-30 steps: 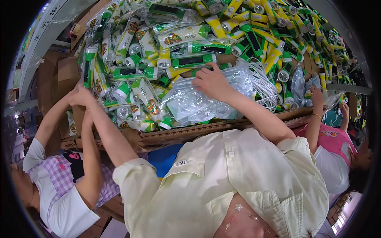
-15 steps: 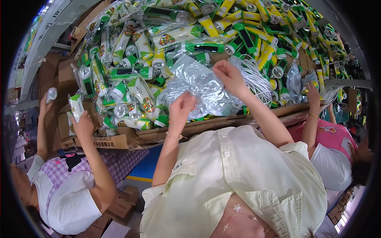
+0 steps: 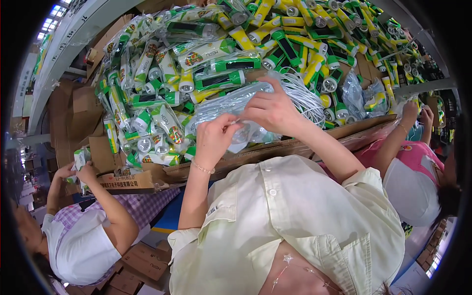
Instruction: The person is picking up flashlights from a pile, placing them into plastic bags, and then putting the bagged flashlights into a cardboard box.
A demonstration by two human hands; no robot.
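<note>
I see the left hand (image 3: 212, 139) pinching a thin clear bag (image 3: 240, 140), its fingers nearly closed. The right hand (image 3: 273, 112) is near it at 2 o'clock, pointing finger stuck out; I can't tell if its other fingers grip the bag too. The bag is between the 2 hands, in the middle of my view. A flat pile of clear bags (image 3: 210, 111) lies just past them at 12 o'clock. White cords (image 3: 306, 100) sit at 2 o'clock, beside green and yellow flashlights (image 3: 314, 69).
</note>
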